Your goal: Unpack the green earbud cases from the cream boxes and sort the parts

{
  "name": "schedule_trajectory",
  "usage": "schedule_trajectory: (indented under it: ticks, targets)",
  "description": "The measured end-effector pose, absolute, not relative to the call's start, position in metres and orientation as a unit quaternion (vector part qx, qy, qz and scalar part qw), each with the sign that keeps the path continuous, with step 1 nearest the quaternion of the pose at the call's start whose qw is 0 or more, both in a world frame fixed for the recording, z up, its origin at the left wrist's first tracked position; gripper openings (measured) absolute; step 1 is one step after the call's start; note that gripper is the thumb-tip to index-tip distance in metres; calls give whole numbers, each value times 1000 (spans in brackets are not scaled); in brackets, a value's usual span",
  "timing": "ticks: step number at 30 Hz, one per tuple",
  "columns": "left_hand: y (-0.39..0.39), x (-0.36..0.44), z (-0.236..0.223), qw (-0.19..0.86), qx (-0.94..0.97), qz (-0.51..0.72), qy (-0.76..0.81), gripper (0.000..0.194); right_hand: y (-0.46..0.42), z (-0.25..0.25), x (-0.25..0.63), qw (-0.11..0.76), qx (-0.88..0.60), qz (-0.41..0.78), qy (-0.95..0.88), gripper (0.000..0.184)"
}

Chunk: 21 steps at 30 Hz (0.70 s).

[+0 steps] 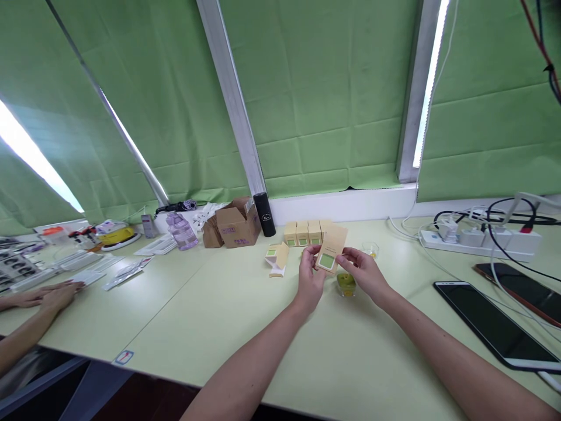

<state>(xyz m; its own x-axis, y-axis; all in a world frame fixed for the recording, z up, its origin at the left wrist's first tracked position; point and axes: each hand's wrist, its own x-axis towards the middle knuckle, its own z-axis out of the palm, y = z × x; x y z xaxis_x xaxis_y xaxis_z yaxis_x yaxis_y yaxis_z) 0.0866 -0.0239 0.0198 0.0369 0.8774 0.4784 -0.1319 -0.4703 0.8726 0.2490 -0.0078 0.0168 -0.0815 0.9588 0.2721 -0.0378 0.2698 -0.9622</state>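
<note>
Both hands hold a kraft-paper carton (335, 238) with a green square on its front, above the table. My left hand (310, 278) grips its left side, and my right hand (363, 270) pinches its right edge. Just below the carton stands a small clear glass cup (346, 285) with something green inside, close to my right fingers. Behind the right hand is another small clear cup (370, 249) with a bit of yellow in it. An open carton (277, 258) lies left of my left hand. Several closed cartons (302, 233) stand in a row behind.
At the back are a brown cardboard box (238, 224), a black cylinder (265, 214) and a purple-tinted bottle (181, 231). A power strip (482, 244) with cables, a tablet (499, 324) and a phone (526, 286) lie right. Another person's hands (56, 295) rest far left.
</note>
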Motion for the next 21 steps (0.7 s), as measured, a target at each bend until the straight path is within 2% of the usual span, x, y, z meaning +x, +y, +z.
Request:
schedule_trajectory:
  ticks: [6,12,15,21]
  targets:
    - [-25,86,20,432,605,605,286,63,-12,26,250,565,-397,476,-545,54]
    - [-29,82,25,444,612,599,264,54,-12,28,249,575,-402,483,-524,55]
    - [-30,81,25,387,638,589,309,49,-13,29,249,579,-398,484,-522,54]
    - [-27,80,23,284,689,563,357,59,-14,32,249,588,-400,477,-517,56]
